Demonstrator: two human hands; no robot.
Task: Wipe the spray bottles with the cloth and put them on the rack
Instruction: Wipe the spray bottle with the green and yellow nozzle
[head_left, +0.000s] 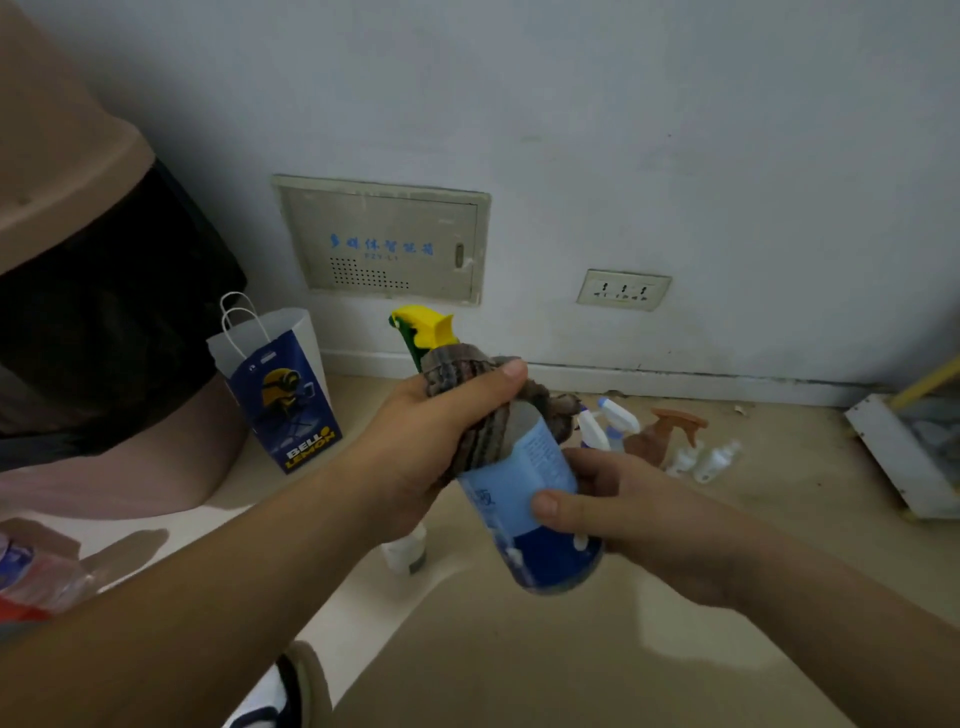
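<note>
Grey cloth, gripped by left hand, hides spray bottle neck; right hand seemingly clasps base.

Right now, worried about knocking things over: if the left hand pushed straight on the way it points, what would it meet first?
The left hand grips the cloth on the blue bottle; past those, probably the small spray bottles on the floor, though depth is unclear.

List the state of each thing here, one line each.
Blue spray bottle: held off the floor, tilted.
Cloth: wrapped round the bottle's neck.
Left hand: grips the cloth.
Right hand: holds the bottle's lower body.
Floor bottles: by the wall, untouched.
Paper bag: upright, open.
Wall box: door shut.
</note>
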